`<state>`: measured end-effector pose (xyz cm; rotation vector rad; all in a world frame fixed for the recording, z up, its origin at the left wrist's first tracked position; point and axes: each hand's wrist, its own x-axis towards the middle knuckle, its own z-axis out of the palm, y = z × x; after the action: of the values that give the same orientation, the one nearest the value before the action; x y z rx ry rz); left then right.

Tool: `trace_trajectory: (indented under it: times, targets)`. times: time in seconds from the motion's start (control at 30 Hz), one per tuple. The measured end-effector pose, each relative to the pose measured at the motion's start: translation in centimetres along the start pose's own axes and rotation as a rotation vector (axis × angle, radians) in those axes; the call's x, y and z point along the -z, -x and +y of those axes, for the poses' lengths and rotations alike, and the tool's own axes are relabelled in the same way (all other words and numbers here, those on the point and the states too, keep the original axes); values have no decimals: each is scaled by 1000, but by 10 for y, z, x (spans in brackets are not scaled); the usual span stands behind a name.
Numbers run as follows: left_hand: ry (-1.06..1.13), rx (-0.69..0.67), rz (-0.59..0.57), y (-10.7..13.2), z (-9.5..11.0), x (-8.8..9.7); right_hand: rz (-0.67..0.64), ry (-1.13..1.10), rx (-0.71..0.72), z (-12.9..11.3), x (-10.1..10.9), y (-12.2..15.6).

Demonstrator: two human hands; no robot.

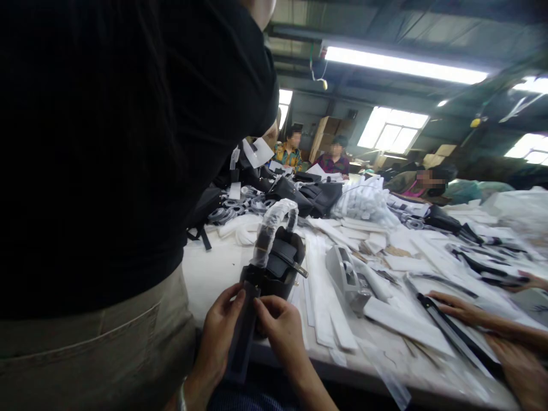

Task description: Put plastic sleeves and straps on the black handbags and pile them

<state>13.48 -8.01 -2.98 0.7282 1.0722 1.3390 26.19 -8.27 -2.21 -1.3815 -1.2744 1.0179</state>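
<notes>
Near the front edge of the table stands a black handbag, its arched handle wrapped in clear plastic. A gold-coloured bar shows at its right side. From the bag a flat dark strap, seemingly covered in clear film, hangs toward me over the table edge. On its left edge, my left hand pinches the strap between thumb and fingers. My right hand is closed at the strap's upper right edge, close below the bag. Its fingertips are partly hidden.
A person in a black top stands close on my left. Right of the bag are a grey tape dispenser and white foam strips. A co-worker's hand works on a black strap at right. Black bags are piled behind.
</notes>
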Motion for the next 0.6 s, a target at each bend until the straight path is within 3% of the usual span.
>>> trace_trajectory:
  times: [0.27, 0.6]
  targets:
    - [-142, 44, -32, 1, -33, 25, 101, 5, 47, 13, -13, -1]
    - [-161, -8, 158, -8, -42, 26, 100, 110, 35, 4, -16, -11]
